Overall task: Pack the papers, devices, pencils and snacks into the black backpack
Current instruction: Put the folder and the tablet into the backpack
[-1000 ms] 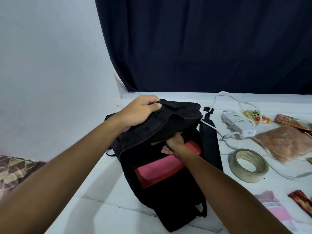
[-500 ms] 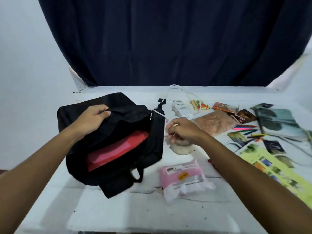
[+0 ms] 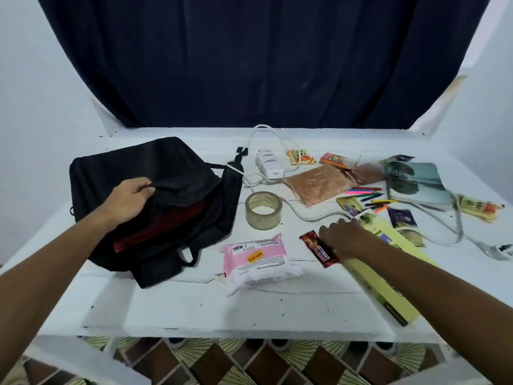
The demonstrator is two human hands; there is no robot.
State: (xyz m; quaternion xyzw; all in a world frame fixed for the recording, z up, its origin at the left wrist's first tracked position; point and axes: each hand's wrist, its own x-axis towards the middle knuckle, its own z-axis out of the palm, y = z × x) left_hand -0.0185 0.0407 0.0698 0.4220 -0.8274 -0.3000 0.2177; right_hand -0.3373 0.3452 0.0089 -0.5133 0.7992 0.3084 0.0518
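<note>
The black backpack (image 3: 155, 173) lies on the white table (image 3: 249, 309) at the left, mouth facing me, with a red item (image 3: 166, 226) showing inside. My left hand (image 3: 127, 201) grips the upper edge of the opening and holds it up. My right hand (image 3: 344, 237) rests palm down, fingers spread, on the yellow paper (image 3: 388, 290), right beside a dark red snack bar (image 3: 319, 248). It holds nothing that I can see. A pink packet (image 3: 258, 259) lies in front of the bag. Coloured pencils (image 3: 369, 195) lie further right.
A tape roll (image 3: 263, 209) stands mid-table. Behind it are a white power strip (image 3: 269, 168) with its cable, a bag of brown snacks (image 3: 319, 184), small snack packets (image 3: 301, 157), and a book (image 3: 419, 184). A dark curtain hangs at the back.
My right hand left the backpack, passed over the tape roll and came down on the yellow paper beside the red snack bar. My view swung right. My left hand kept its hold on the bag's edge.
</note>
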